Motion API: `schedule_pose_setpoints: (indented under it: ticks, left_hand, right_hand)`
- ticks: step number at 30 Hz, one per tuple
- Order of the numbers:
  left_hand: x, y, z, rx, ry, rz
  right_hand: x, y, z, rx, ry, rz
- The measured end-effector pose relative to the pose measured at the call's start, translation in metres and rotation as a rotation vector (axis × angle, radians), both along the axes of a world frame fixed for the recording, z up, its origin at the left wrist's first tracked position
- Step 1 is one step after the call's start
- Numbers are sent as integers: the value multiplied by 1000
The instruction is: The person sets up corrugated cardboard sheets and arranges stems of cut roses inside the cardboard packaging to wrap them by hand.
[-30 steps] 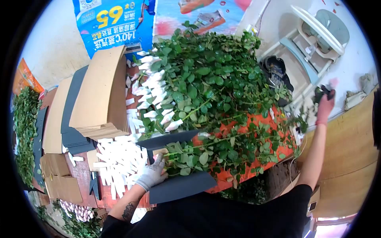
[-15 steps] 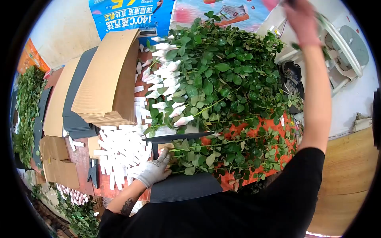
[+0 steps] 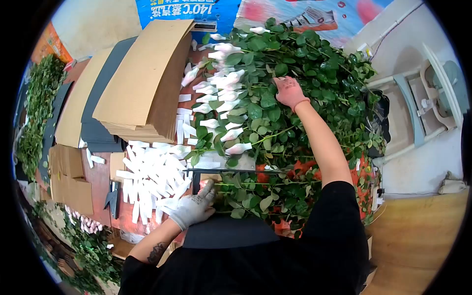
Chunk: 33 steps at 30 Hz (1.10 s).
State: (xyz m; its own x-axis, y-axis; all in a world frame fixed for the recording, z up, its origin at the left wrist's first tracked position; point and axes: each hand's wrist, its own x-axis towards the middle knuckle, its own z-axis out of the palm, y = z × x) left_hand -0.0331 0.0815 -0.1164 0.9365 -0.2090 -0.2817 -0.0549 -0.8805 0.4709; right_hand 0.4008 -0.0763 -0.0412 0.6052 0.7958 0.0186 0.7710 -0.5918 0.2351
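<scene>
Just a small row of leafy stems (image 3: 251,199) is lying apart beyond the black card (image 3: 231,235), one end at the left hand (image 3: 196,205), while the right hand (image 3: 290,92) (I cannot tell either one's grip) is reaching over a larger heap (image 3: 268,100) where many sleeved roses (image 3: 229,105) are remaining.

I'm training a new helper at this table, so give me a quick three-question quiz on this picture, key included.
1. What colour is the glove on the right hand?
2. True or false: in the picture, the tall cardboard stack stands left of the wrapped buds.
3. Where is the right hand?
A) At the leafy stems
B) On the tall cardboard stack
C) On the white chair

Key:
1. Pink
2. True
3. A
</scene>
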Motion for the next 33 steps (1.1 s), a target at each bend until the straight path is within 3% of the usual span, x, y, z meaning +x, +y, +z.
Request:
schedule_pose_setpoints:
  ticks: [3,5,9,13,15,17,18,20,21,23,24,27,28,29,33]
  left_hand:
    - [1,-2,6,-59,88,28]
    - [1,-2,6,58,-77,-27]
    - [2,-4,6,166,-114,-84]
    - [1,-3,4,133,-82,-76]
    - [1,-3,5,139,-69,-76]
    - [2,-3,5,152,-70,-86]
    - [2,-4,3,136,-78,-79]
    - [2,-3,4,128,-93,-73]
    - [2,-3,6,119,-64,-71]
    - [-2,-2,1,112,-37,-56]
    - [-3,-1,-6,2,6,-2]
    - [-4,-1,-14,-109,52,52]
    - [-3,-1,-13,-107,56,49]
    - [-3,-1,-11,-105,60,45]
    - [-2,-1,-9,86,23,-35]
  right_hand:
    - [-4,2,2,-95,34,-37]
    - [1,-2,-5,-75,16,-31]
    - [8,-22,-5,51,-72,28]
    - [-2,-40,56,45,-272,-96]
    - [3,-57,84,312,-264,-171]
    - [4,-73,109,421,-491,-136]
    - [8,-82,115,426,-505,-142]
    - [15,-93,122,494,-281,-27]
    - [9,-94,129,500,-289,-24]
    - [-8,-94,139,259,-51,77]
    - [-14,-90,145,203,-18,99]
    - [-12,-95,147,183,-265,194]
    - [-21,-95,161,76,-212,6]
    - [-18,-98,165,79,-218,6]
    - [7,-112,174,326,-263,-231]
